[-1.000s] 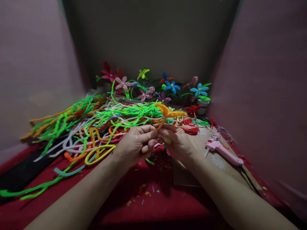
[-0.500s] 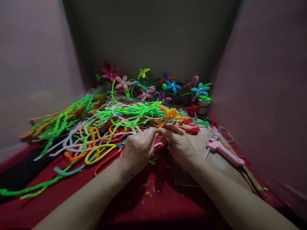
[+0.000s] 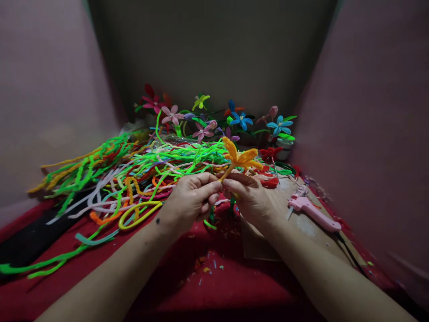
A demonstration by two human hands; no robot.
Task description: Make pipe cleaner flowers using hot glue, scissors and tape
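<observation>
Thumb and forefinger of the left hand [image 3: 192, 197] are pressed together at the lower end of a thin orange stem, the other fingers folded loosely in beneath. The right hand [image 3: 250, 197] meets it from the other side, nearly closed, its thumb and forefinger pinching the same stem; how its remaining fingers lie is hidden. Above both hands, the stem leans up to the right and opens into an orange fuzzy flower [image 3: 244, 158], held off the table in front of the pile.

Just beside the left wrist lies a yellow loop [image 3: 147, 204], partly covered by the arm. Behind it spreads a tangled heap of fuzzy craft stems [image 3: 174, 156], mostly bright green, with orange, white, pink and red among them. Near the right forearm, a pink glue gun [image 3: 315, 213] rests on a brown board [image 3: 321, 246], its black cord [image 3: 351, 252] trailing toward the front. Small scraps [image 3: 206, 270] dot the red cloth [image 3: 214, 295] below the hands.

Beyond the orange flower stand a red flower [image 3: 271, 154] and a jar [image 3: 284, 147]. Farther back are a light-blue flower [image 3: 279, 126], a darker blue flower [image 3: 241, 120], a pale pink flower [image 3: 172, 115] and a yellow flower [image 3: 200, 102].
</observation>
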